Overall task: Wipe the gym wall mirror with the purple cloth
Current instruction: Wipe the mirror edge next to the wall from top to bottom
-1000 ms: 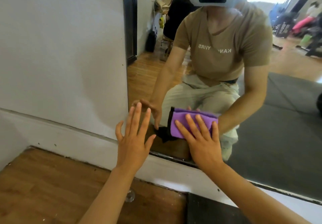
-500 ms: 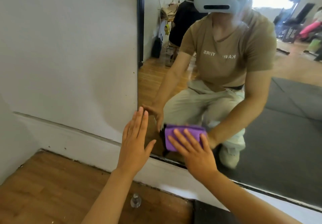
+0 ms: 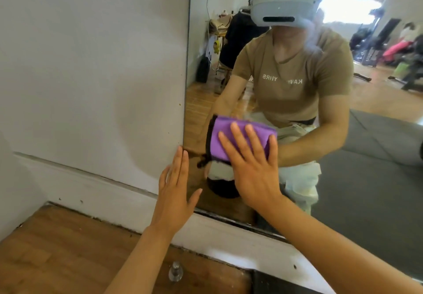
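Single view, head-worn, wide-angle. It looks forward and slightly down from a low position, close to the mirror [image 3: 343, 156], at its lower left corner. The wall [image 3: 91, 65] fills the left half, the floor [image 3: 57, 248] the bottom edge. Both forearms enter from below; the left hand [image 3: 174, 193] and right hand [image 3: 251, 168] sit mid-frame. The wearer's headset [image 3: 281, 8] shows in reflection, facing the lens. No second view to compare.

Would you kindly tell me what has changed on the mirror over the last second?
The right hand, fingers flat, has pushed the folded purple cloth down the wall mirror and back up, nearer its left edge. The left hand stays open and flat by the mirror's lower left corner. The small clear knob remains on the wooden floor.
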